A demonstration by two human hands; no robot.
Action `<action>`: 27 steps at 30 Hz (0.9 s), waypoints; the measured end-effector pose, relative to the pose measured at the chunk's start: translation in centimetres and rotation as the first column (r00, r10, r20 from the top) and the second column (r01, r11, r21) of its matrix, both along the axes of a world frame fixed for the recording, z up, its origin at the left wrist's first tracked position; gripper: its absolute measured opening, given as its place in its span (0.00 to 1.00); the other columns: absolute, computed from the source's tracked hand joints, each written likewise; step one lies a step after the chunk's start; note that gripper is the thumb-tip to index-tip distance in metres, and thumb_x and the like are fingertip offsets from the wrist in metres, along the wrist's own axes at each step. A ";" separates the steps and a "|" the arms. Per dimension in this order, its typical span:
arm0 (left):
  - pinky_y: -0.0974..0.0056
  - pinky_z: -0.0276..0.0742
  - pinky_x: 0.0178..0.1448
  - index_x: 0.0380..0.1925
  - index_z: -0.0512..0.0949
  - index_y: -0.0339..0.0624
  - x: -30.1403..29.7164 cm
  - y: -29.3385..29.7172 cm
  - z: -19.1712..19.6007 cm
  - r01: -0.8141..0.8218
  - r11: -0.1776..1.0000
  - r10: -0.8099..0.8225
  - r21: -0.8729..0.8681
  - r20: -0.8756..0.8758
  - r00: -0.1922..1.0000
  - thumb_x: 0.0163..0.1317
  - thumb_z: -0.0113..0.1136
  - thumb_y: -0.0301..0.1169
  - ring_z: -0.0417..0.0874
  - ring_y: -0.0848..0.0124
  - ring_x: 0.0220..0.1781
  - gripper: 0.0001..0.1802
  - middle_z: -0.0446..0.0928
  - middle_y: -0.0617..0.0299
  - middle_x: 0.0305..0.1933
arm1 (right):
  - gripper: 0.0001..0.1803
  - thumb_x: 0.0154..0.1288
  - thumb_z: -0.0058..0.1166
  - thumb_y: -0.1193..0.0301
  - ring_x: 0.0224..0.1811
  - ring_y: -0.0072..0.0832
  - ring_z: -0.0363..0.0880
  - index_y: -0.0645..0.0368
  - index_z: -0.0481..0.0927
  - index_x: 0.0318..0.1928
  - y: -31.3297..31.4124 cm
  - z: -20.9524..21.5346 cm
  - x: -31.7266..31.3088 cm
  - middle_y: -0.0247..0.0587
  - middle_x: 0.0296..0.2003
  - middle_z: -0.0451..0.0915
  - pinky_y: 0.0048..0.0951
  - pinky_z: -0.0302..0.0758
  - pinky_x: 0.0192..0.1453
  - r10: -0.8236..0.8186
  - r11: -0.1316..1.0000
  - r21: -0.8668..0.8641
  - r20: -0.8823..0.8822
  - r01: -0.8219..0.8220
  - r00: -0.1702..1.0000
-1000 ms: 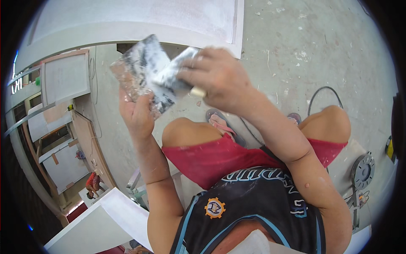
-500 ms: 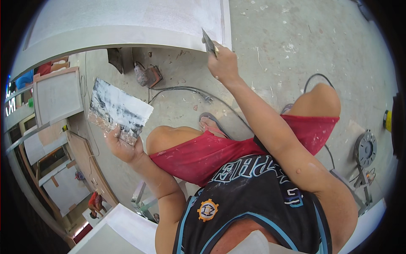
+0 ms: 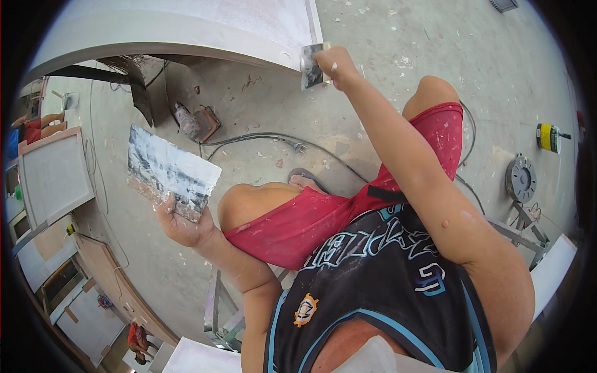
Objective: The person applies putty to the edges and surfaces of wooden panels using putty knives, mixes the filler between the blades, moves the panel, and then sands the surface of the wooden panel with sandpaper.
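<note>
Landmark: the white panel (image 3: 186,28).

Nearest: the left hand (image 3: 180,222), on the wearer's side of the panel and well apart from it. Grip is partly curled, thumb over the lower edge of a smeared plate (image 3: 173,171); fingers behind are hidden. Plate is tilted, four-cornered, coated with white paste over dark patches, crusted along the thumb edge. Judged thin, stiff and fairly light, a little heavier at the loaded side; the wet face probably slippery. Best hold: the crusted edge nearest the wearer, thumb on top, fingers spread beneath, face kept level enough that the paste does not slide.

Farther out: the right hand (image 3: 339,67), just beside the panel's right-hand near corner. Fingers are folded around the handle of a scraper (image 3: 313,67), most of that handle covered. Blade overlaps the panel's corner in view; contact cannot be told. Blade judged light, thin and springy, its edge easily nicked; hold at the handle, clear of the smeared metal.

Floor level, wearer's side of the panel: a dusty power tool (image 3: 197,123), near the panel's edge, with a dark cable (image 3: 267,135) running off rightward. Well right of the panel: a yellow-banded tin (image 3: 547,138) and a slotted grey disc (image 3: 521,178).

Farthest, left of the panel: a framed board (image 3: 56,177), leaning.
</note>
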State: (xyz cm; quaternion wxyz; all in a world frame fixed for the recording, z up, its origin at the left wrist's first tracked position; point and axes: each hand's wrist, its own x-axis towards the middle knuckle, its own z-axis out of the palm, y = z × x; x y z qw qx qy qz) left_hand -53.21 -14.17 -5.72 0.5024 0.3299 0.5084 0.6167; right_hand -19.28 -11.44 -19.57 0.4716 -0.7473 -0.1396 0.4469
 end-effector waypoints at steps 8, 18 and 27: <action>0.54 0.70 0.58 0.58 0.65 0.35 -1.6 0.7 -0.8 -0.014 1.000 0.014 0.000 0.090 0.996 0.47 0.50 0.28 0.73 0.57 0.56 0.32 0.70 0.51 0.54 | 0.14 0.49 0.54 0.76 0.31 0.38 0.75 0.77 0.73 0.34 3.6 4.3 -2.0 0.52 0.32 0.74 0.39 0.70 0.32 -0.009 1.000 0.014 -0.031 0.010 0.999; 0.54 0.69 0.59 0.59 0.63 0.36 -3.2 1.4 -1.5 -0.025 0.998 0.035 -0.065 0.154 0.987 0.46 0.50 0.28 0.72 0.57 0.57 0.35 0.70 0.51 0.55 | 0.18 0.53 0.51 0.77 0.37 0.44 0.80 0.80 0.70 0.42 5.2 10.3 -3.9 0.56 0.39 0.75 0.43 0.78 0.41 -0.013 0.996 0.088 -0.070 0.019 0.997; 0.53 0.69 0.60 0.59 0.63 0.37 -4.7 1.4 -2.3 -0.003 0.999 0.013 -0.054 0.191 0.981 0.45 0.48 0.26 0.72 0.56 0.58 0.35 0.70 0.51 0.55 | 0.16 0.55 0.49 0.78 0.42 0.49 0.79 0.78 0.71 0.43 6.9 16.9 -5.5 0.56 0.41 0.74 0.46 0.80 0.45 0.051 0.976 0.213 -0.039 -0.042 0.998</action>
